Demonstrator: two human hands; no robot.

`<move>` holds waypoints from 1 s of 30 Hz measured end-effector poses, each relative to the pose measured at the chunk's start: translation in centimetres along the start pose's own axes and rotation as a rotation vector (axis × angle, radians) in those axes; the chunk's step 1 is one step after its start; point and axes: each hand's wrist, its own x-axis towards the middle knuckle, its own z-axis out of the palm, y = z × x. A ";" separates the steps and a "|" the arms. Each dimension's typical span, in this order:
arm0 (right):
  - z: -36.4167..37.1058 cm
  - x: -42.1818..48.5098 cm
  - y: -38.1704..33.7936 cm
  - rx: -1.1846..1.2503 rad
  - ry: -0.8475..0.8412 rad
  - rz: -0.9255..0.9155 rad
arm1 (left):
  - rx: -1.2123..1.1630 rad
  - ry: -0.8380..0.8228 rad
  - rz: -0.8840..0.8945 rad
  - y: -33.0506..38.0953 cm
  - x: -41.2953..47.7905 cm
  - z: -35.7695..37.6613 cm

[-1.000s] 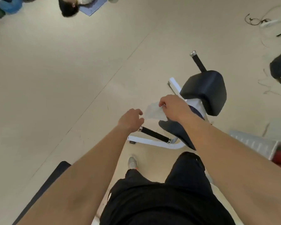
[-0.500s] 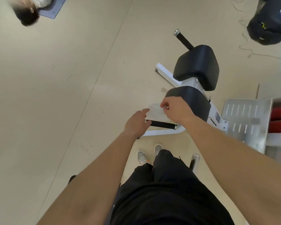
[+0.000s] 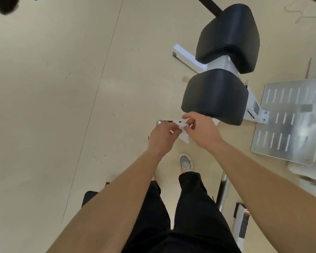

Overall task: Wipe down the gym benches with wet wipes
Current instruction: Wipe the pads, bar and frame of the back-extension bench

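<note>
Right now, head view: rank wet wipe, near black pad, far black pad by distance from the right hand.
1. wet wipe, pinched by the right hand.
2. near black pad, just beyond the hand.
3. far black pad, farther ahead, upper right.

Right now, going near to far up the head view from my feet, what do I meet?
From your feet: grey shoe → wet wipe, pinched between left hand and right hand → nearer black pad → farther black pad.
</note>
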 end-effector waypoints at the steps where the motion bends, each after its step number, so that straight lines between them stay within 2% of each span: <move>1: 0.8 -0.4 0.5 0.003 0.016 0.006 | 0.012 -0.007 0.004 -0.4 0.0 0.6; 4: 3.7 -1.4 1.8 0.017 0.035 0.049 | -0.013 -0.022 0.009 -2.0 -0.1 1.9; 8: 8.1 -2.4 3.1 0.273 0.068 0.186 | -0.031 -0.079 0.045 -4.6 -0.4 2.8; 12: 11.4 -3.1 4.0 0.365 0.265 0.283 | -0.084 -0.182 0.100 -6.9 -0.9 2.6; 15: 12.8 -2.0 4.2 0.395 0.417 0.320 | -0.076 -0.127 0.119 -8.3 -0.6 1.7; 19: 14.4 2.5 3.1 0.268 0.646 0.118 | -0.094 0.100 0.160 -9.5 1.3 0.8; 23: 18.2 5.0 3.6 0.018 0.616 -0.090 | -0.106 0.230 0.173 -10.3 3.4 0.9; 26: 19.4 5.4 6.7 -0.138 0.676 -0.272 | -0.072 0.260 0.218 -11.1 4.5 1.9; 30: 16.7 6.4 10.8 -0.235 0.701 -0.260 | -0.013 0.348 0.303 -11.5 5.4 3.6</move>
